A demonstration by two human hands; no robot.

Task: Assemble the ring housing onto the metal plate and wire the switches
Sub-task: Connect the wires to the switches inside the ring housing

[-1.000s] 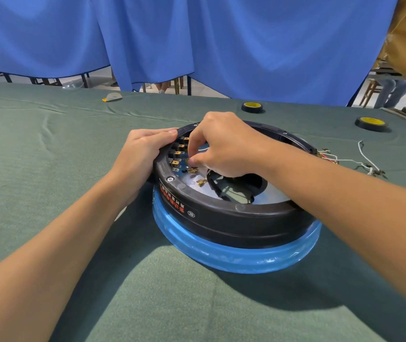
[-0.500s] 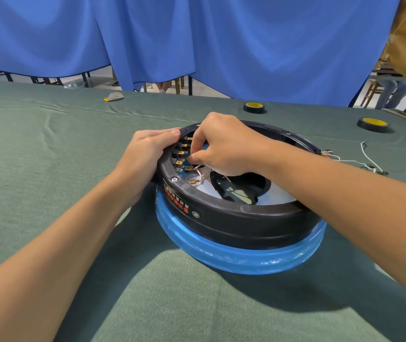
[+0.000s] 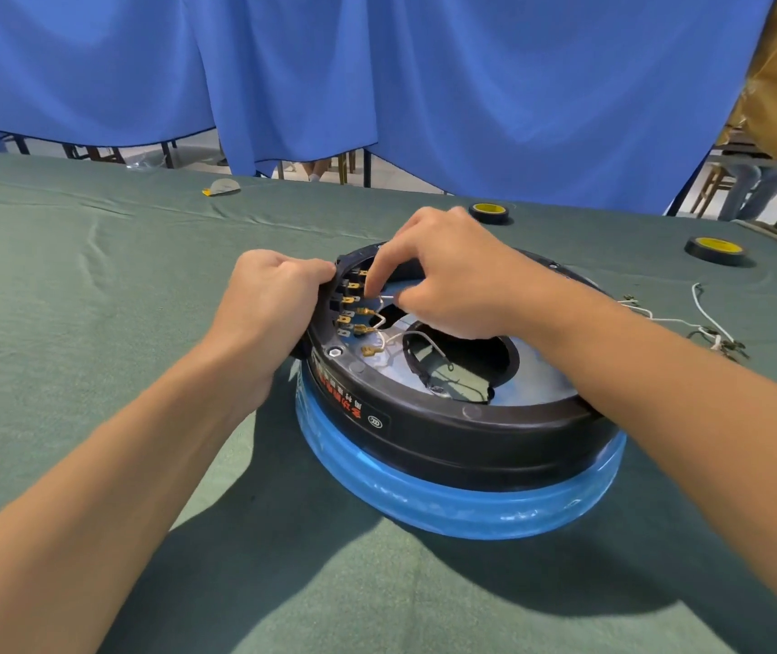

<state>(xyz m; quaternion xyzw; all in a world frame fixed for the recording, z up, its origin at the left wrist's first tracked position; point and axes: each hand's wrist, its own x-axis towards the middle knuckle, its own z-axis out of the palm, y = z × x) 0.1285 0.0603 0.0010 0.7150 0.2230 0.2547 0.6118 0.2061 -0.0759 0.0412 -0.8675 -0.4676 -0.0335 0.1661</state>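
The right hand [image 3: 452, 276] reaches down inside the black ring housing [image 3: 471, 431], fingers curled, with thumb and forefinger pinching a thin white wire [image 3: 387, 297] just beside the row of switch terminals [image 3: 347, 302] on the housing's inner left wall. The left hand [image 3: 278, 299] grips the outside of the housing at that same spot, fingers bent over the rim. Two more white leads with brass connectors [image 3: 370, 341] lie loose below the terminals. The housing sits on the metal plate [image 3: 530, 377], which shows inside the ring around a central hole, and a blue-wrapped base [image 3: 424, 502] sits under the housing. All rest on the green tablecloth [image 3: 94, 323]. A loose wire bundle [image 3: 707, 325] lies to the right, two tape rolls [image 3: 714, 249] farther back.
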